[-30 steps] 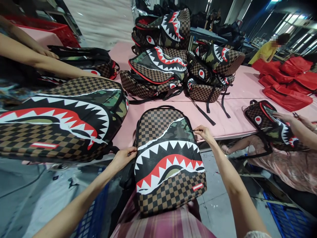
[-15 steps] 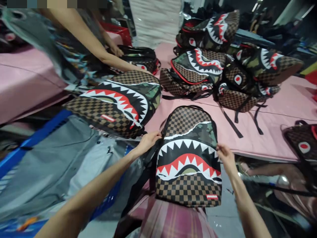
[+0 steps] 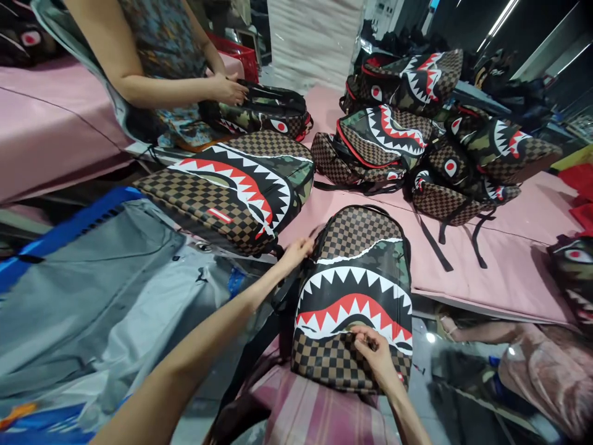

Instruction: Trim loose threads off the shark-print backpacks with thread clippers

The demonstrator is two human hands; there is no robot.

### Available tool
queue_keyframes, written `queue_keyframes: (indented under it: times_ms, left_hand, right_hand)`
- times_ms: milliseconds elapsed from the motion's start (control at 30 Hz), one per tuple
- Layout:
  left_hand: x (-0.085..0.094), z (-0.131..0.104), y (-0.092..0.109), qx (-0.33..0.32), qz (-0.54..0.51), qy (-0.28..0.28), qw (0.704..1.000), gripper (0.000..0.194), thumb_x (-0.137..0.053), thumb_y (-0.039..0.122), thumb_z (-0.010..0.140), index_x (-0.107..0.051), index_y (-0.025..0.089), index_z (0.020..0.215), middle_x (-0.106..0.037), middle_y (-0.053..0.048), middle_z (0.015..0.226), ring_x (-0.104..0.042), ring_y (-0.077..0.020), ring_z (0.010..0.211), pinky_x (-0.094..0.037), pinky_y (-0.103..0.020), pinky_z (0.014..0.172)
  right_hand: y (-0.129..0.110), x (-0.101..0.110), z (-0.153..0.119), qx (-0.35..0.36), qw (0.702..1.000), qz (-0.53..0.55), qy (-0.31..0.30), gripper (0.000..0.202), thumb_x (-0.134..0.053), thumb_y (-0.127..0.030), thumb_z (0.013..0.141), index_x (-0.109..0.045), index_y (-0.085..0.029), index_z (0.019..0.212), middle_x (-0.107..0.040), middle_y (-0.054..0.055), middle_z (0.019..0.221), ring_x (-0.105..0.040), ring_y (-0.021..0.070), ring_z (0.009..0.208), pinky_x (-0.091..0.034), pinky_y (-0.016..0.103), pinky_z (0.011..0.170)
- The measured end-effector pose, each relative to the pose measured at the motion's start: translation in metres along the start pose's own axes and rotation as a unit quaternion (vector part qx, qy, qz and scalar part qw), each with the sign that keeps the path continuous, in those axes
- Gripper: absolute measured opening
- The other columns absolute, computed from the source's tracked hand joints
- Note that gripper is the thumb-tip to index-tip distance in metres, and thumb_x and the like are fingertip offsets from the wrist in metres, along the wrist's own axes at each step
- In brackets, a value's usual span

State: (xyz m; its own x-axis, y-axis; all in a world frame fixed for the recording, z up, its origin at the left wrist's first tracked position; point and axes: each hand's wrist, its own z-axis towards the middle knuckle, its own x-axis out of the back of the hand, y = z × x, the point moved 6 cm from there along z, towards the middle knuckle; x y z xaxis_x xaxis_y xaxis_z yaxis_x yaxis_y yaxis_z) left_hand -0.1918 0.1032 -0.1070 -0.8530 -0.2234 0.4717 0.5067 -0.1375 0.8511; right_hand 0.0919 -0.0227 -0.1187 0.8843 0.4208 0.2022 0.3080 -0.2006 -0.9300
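Observation:
A checkered backpack (image 3: 354, 303) with a printed shark mouth leans upright between my lap and the pink table's edge. At its upper left side, my left hand (image 3: 299, 250) has its fingers closed on the backpack's edge. My right hand (image 3: 373, 349) is over the lower front panel, fingers curled together near the printed mouth; whether they pinch something is too small to make out. Just left of it, a second shark-mouth backpack (image 3: 231, 185) lies on its back at the table edge.
More shark-print backpacks (image 3: 389, 136) are piled on the pink table (image 3: 486, 266). Behind at the left, a person's hands (image 3: 229, 89) are by an open backpack (image 3: 278, 111). A blue-rimmed bin with grey lining (image 3: 92, 266) stands at the left. Another person (image 3: 532, 364) sits at the right.
My right hand has moved from the backpack's right edge down and left onto its lower front. My left hand stays at the left edge. The other person's arm has drawn back from the backpacks.

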Motion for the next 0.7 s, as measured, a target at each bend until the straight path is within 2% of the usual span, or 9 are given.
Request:
queue_keyframes:
  times_ms: [167,233,300,367,433,533,600,633,700]
  left_hand:
    - [0.0,-0.059,-0.012,0.053,-0.023,-0.114,0.992,0.024,-0.049,0.039,0.077,-0.058,0.016,0.08,-0.061,-0.001,0.077,-0.056,-0.0139,0.069,-0.046,-0.025,0.063]
    - [0.0,-0.064,-0.01,0.058,-0.03,-0.139,0.988,0.017,-0.055,0.034,0.072,-0.058,0.017,0.075,-0.06,-0.001,0.079,-0.056,-0.0159,0.075,-0.045,-0.027,0.07]
    - [0.002,-0.059,0.005,0.058,-0.038,-0.149,0.986,0.015,-0.057,0.032,0.07,-0.055,0.017,0.065,-0.058,-0.001,0.074,-0.054,-0.0162,0.075,-0.044,-0.027,0.071]
    - [0.012,-0.05,0.042,0.039,-0.045,-0.145,0.988,0.021,-0.056,0.032,0.073,-0.052,0.017,0.059,-0.054,0.0,0.069,-0.052,-0.0147,0.071,-0.042,-0.026,0.068]
    - [0.029,-0.04,0.101,-0.014,-0.04,-0.127,0.991,0.027,-0.056,0.034,0.077,-0.052,0.016,0.057,-0.051,0.002,0.064,-0.05,-0.0127,0.066,-0.039,-0.024,0.062]
    - [0.056,-0.032,0.207,-0.149,0.028,-0.05,0.987,0.032,-0.06,0.04,0.08,-0.054,0.016,0.059,-0.049,0.003,0.06,-0.046,-0.0105,0.058,-0.035,-0.023,0.056]
    - [0.057,-0.033,0.262,-0.238,0.116,-0.018,0.964,0.034,-0.059,0.042,0.081,-0.056,0.016,0.06,-0.051,0.001,0.059,-0.047,-0.0114,0.057,-0.034,-0.024,0.055]
    - [0.051,-0.034,0.277,-0.261,0.162,-0.013,0.951,0.033,-0.059,0.042,0.082,-0.057,0.016,0.061,-0.053,0.0,0.06,-0.048,-0.0125,0.058,-0.035,-0.025,0.055]
    - [0.028,-0.036,0.283,-0.266,0.23,-0.036,0.935,0.028,-0.058,0.037,0.083,-0.059,0.016,0.065,-0.057,-0.002,0.063,-0.052,-0.0148,0.059,-0.036,-0.026,0.053]
  right_hand:
    - [0.005,-0.006,0.001,-0.011,1.0,0.024,-0.015,0.029,-0.065,-0.04,0.071,-0.068,-0.017,0.088,-0.047,-0.003,0.061,-0.042,0.0112,0.056,-0.035,0.024,0.057]
    - [0.011,-0.005,0.001,-0.018,0.999,0.032,-0.017,0.033,-0.064,-0.045,0.073,-0.068,-0.016,0.089,-0.047,-0.003,0.06,-0.039,0.0103,0.053,-0.033,0.023,0.053]
    - [0.015,0.003,0.0,-0.03,0.998,0.048,-0.001,0.038,-0.058,-0.051,0.077,-0.067,-0.016,0.09,-0.045,-0.003,0.057,-0.032,0.009,0.047,-0.027,0.023,0.045]
    - [0.007,0.018,-0.004,-0.021,0.998,0.057,0.019,0.041,-0.049,-0.054,0.083,-0.066,-0.017,0.09,-0.045,-0.003,0.055,-0.028,0.0089,0.043,-0.024,0.023,0.041]
    - [-0.024,0.038,-0.011,0.043,0.998,0.034,0.038,0.04,-0.045,-0.052,0.087,-0.068,-0.019,0.085,-0.048,-0.001,0.054,-0.035,0.0108,0.043,-0.029,0.025,0.042]
    - [-0.107,0.064,-0.029,0.23,0.971,-0.047,0.051,0.037,-0.047,-0.05,0.087,-0.07,-0.021,0.083,-0.062,0.006,0.072,-0.055,0.018,0.066,-0.045,0.03,0.058]
    - [-0.161,0.074,-0.041,0.326,0.938,-0.096,0.074,0.036,-0.047,-0.049,0.088,-0.07,-0.021,0.094,-0.064,0.01,0.097,-0.059,0.0217,0.084,-0.048,0.035,0.072]
    - [-0.183,0.075,-0.044,0.361,0.922,-0.108,0.086,0.036,-0.046,-0.047,0.089,-0.068,-0.022,0.101,-0.062,0.01,0.108,-0.059,0.0201,0.084,-0.049,0.036,0.074]
    - [-0.213,0.07,-0.042,0.39,0.908,-0.129,0.085,0.035,-0.041,-0.042,0.092,-0.061,-0.024,0.115,-0.055,0.01,0.124,-0.059,0.0165,0.081,-0.049,0.036,0.078]
